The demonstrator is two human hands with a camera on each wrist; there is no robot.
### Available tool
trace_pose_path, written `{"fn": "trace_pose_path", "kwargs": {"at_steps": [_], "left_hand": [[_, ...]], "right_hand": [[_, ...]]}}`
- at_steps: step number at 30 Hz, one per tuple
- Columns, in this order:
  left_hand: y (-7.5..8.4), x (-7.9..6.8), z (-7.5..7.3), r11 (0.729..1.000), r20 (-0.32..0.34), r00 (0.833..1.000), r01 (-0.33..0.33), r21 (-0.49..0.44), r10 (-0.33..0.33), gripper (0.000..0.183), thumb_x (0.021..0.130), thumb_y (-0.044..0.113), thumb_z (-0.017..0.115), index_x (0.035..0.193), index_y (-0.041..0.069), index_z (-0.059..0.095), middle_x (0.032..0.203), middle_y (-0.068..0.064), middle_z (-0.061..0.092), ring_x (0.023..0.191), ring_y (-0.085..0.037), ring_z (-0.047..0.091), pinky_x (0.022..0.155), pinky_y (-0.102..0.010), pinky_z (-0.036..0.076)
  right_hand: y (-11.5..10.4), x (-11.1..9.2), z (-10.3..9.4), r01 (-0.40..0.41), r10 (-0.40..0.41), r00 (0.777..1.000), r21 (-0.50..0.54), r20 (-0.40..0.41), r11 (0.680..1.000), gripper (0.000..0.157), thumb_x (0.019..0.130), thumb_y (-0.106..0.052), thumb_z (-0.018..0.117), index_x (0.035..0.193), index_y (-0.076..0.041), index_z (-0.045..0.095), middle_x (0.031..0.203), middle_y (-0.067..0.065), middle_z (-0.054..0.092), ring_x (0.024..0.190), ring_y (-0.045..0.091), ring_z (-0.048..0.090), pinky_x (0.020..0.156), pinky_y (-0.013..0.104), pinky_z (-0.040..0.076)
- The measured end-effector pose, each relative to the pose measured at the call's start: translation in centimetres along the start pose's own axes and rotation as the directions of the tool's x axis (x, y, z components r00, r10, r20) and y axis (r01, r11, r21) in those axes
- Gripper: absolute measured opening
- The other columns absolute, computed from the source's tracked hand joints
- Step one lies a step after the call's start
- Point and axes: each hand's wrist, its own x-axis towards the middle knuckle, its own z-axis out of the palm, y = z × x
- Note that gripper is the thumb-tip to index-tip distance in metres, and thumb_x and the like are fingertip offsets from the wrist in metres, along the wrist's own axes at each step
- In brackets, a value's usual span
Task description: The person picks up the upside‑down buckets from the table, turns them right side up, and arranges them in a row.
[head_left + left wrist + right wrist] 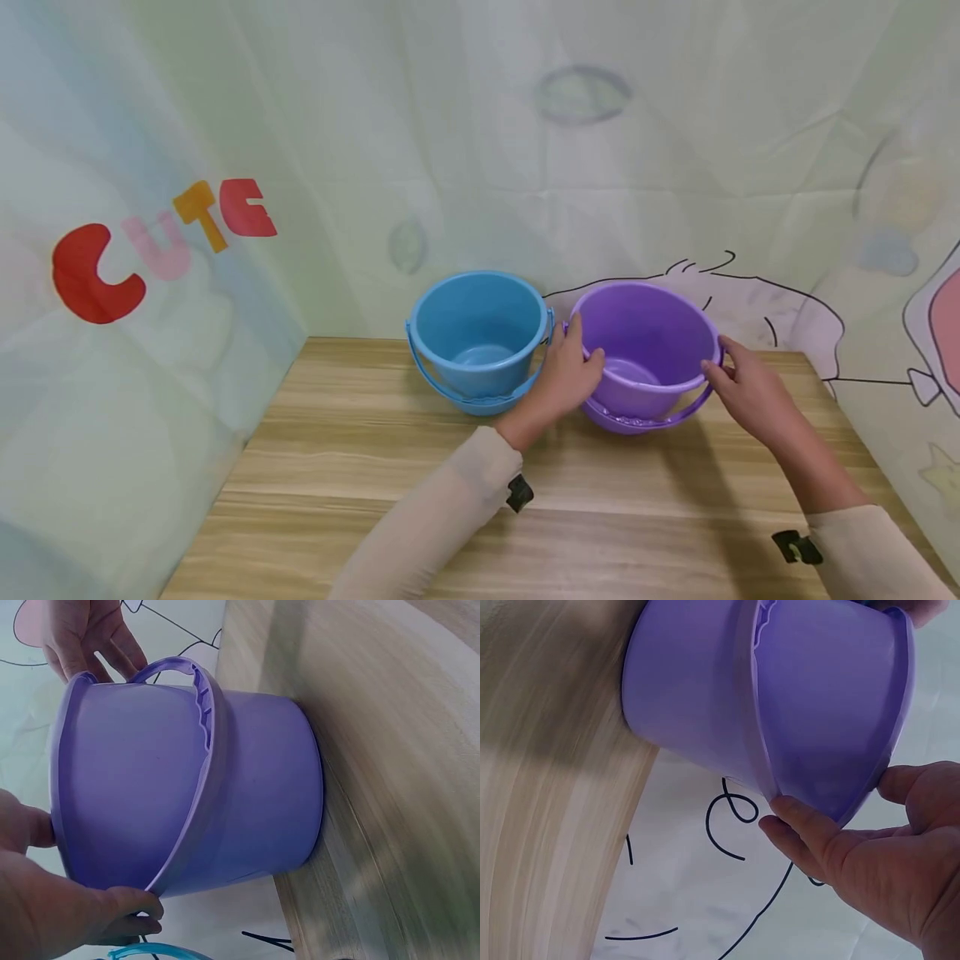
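Note:
A purple bucket (637,404) stands upright on the wooden table, its handle hanging down at the front. My left hand (566,375) grips its left rim, thumb at the rim and fingers at the outer side. On the opposite side my right hand (750,392) holds the rim between thumb and fingers, as the right wrist view also shows. The ridged grip of the handle (206,712) lies across the bucket's wall in the left wrist view. Just left of it stands a blue bucket (480,379), its handle also lowered and its right edge close to my left hand. Both buckets look empty inside.
The wood-grain table (337,483) reaches back to a printed cloth backdrop (465,150), which closes off the rear and both sides. Red, pink and orange letters (97,275) are on its left part. Both buckets are near the table's back edge.

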Motion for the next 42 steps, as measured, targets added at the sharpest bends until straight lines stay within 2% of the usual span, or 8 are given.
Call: {"fn": "trace_pose_path", "kwargs": {"at_steps": [7,18,26,33,39,42], "left_hand": [[0.2,0.6,-0.1,0.999,0.024,0.999,0.029,-0.028,-0.028,0.07,0.104,0.023,0.05,0.164,0.004,0.021,0.167,-0.032,0.015,0.153,-0.045,0.027,0.126,-0.05,0.027],[0.5,1.3,0.1,0.998,0.04,0.999,0.027,-0.05,-0.025,0.067,0.108,0.022,0.046,0.164,0.0,0.016,0.167,-0.035,0.005,0.156,-0.044,0.018,0.127,-0.049,0.022],[0.5,1.6,0.5,0.997,-0.018,0.999,-0.031,0.077,0.033,0.062,0.109,0.019,0.044,0.161,-0.006,0.021,0.161,-0.044,0.011,0.152,-0.049,0.026,0.124,-0.05,0.031],[0.3,1.6,1.0,0.986,-0.054,0.997,-0.054,0.155,0.063,0.06,0.112,0.026,0.039,0.161,-0.005,0.022,0.164,-0.041,0.008,0.155,-0.046,0.018,0.125,-0.049,0.028],[0.4,1.7,1.0,0.981,-0.078,0.995,-0.052,0.189,0.068,0.062,0.112,0.034,0.039,0.16,-0.003,0.027,0.165,-0.037,0.013,0.151,-0.046,0.031,0.12,-0.048,0.037],[0.4,1.8,1.0,0.966,-0.084,0.993,-0.064,0.251,0.087,0.062,0.111,0.036,0.041,0.158,-0.004,0.032,0.165,-0.034,0.021,0.144,-0.044,0.045,0.115,-0.047,0.045]], "right_hand": [[-0.2,0.6,0.1,-0.023,0.023,1.0,0.019,0.014,1.0,0.072,0.111,-0.03,0.042,0.156,0.018,0.012,0.155,0.046,0.022,0.132,0.062,0.044,0.101,0.068,0.046],[-0.3,1.1,0.1,-0.023,0.023,1.0,0.013,-0.001,1.0,0.07,0.111,-0.027,0.042,0.155,0.019,0.013,0.154,0.047,0.025,0.131,0.062,0.044,0.102,0.069,0.045],[-0.3,1.3,0.6,-0.029,0.03,0.999,0.036,-0.018,0.999,0.069,0.111,-0.028,0.041,0.156,0.018,0.014,0.153,0.046,0.029,0.131,0.062,0.045,0.104,0.07,0.044],[-0.4,1.3,0.7,-0.01,0.011,0.999,0.02,-0.038,1.0,0.068,0.111,-0.027,0.041,0.155,0.018,0.016,0.151,0.046,0.033,0.13,0.063,0.046,0.105,0.07,0.042],[-0.7,1.2,1.0,-0.006,0.008,0.998,0.033,-0.067,0.999,0.066,0.111,-0.028,0.041,0.156,0.016,0.021,0.15,0.044,0.038,0.13,0.061,0.048,0.102,0.069,0.045],[-0.8,1.1,1.4,0.002,0.001,0.996,0.037,-0.093,0.999,0.064,0.111,-0.027,0.042,0.155,0.016,0.024,0.148,0.043,0.042,0.129,0.06,0.051,0.101,0.068,0.047]]}}
